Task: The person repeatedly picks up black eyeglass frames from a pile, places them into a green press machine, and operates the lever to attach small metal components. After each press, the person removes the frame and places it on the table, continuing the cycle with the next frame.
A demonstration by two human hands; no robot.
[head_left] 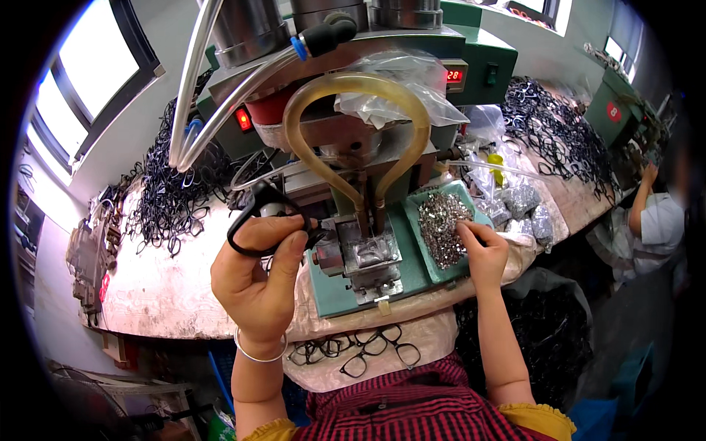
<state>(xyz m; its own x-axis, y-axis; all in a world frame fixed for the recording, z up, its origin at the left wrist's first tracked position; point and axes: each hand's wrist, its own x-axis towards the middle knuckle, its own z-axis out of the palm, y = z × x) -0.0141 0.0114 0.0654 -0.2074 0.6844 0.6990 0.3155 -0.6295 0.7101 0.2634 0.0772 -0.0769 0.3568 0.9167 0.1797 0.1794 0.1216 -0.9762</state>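
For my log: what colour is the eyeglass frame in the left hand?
Black eyeglass frame, held by the left hand; head view.

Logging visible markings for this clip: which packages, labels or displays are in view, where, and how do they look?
Red digit display: green machine housing, upper right, small rectangle.
Red lit square: machine's left face.
Red round label: green machine, far right.
Clear plastic bag: crumpled, atop machine front.
Small clear bags: right of green tray, grey contents.
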